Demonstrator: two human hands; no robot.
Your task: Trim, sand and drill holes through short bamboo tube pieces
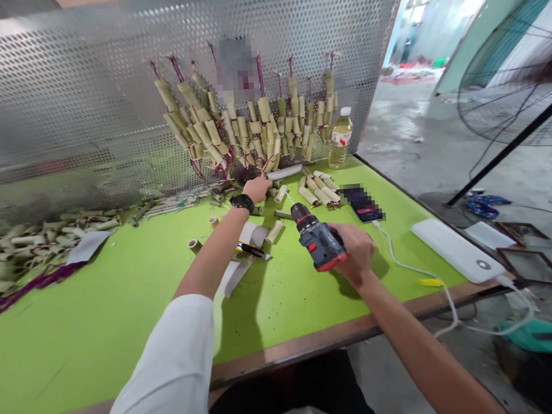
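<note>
My right hand (356, 252) is wrapped round the handle of a dark grey and red cordless drill (320, 240), whose thin bit points away from me toward short bamboo tubes. My left hand (257, 188), with a black watch on its wrist, reaches to the back of the table. Its fingers are curled by the left end of a pale stick-like piece (285, 172); what they hold, if anything, is hidden. Right of it lies a group of bamboo tubes (319, 188). A loose bamboo tube (274, 232) and a black-and-yellow cutter knife (251, 250) lie below my left hand.
Strings of bamboo pieces (265, 129) hang on a perforated metal panel (83, 88). A bottle of yellow liquid (341, 138), a phone (363, 204) and a white power bank (459, 251) with a cable stand or lie rightward. Many bamboo pieces (32, 240) are heaped left. A fan (522, 70) stands beyond.
</note>
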